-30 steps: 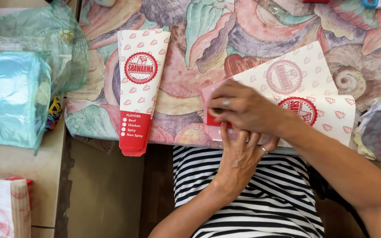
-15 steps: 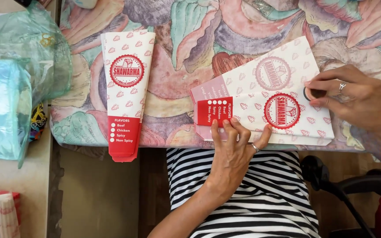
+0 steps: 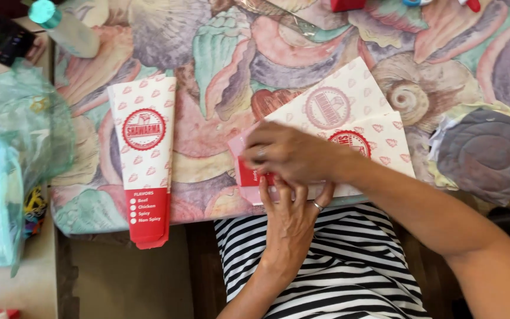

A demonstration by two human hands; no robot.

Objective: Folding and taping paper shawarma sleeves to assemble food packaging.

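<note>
A small stack of flat white-and-red paper sleeves (image 3: 349,112) lies near the front edge of a table covered with a shell-patterned cloth (image 3: 219,71). My right hand (image 3: 290,155) lies over the stack's red left end, fingers curled down onto it. My left hand (image 3: 290,210) comes up from below, fingertips gripping the near edge of the same sleeve under the right hand. Each hand wears a ring. The red end is mostly hidden by my hands. My striped shirt fills the bottom.
A single folded sleeve (image 3: 144,153) lies to the left, its red end hanging over the table edge. A teal plastic bag (image 3: 7,177) sits far left, a clear bottle with a teal cap (image 3: 69,29) top left. Grey round paper pieces (image 3: 491,153) lie right.
My right hand moved left from the stack's right end onto its red left end, meeting my left hand. The left hand stayed at the near edge.
</note>
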